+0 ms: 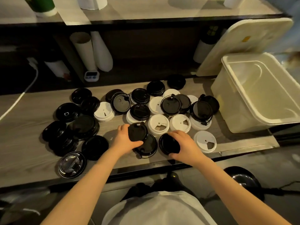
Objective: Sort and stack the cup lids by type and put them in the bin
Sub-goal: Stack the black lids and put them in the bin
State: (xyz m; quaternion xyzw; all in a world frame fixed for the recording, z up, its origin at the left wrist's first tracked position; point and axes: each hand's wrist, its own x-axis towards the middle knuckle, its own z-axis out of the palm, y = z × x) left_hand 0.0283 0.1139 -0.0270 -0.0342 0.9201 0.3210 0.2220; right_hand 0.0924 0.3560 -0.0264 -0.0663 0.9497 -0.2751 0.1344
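Plastic lids (pixel 103 112), black and white, litter the counter (pixel 32 159) beside the open bin (pixel 227 103) as the left hand (pixel 125 138) grips a black lid (pixel 138 132) and the right hand (pixel 185 144) a second black lid (pixel 168 143), light, thin shells probably best pinched at the rim.

Lids (pixel 139 111) crowd counter centre; bin (pixel 240 117) blocks right; bare wood (pixel 24 143) left.

The grey wood-grain counter (pixel 24 153) was strewn with loose black lids (pixel 95 147) and white lids (pixel 205 142); an open white bin (pixel 230 111) stood at its right end.
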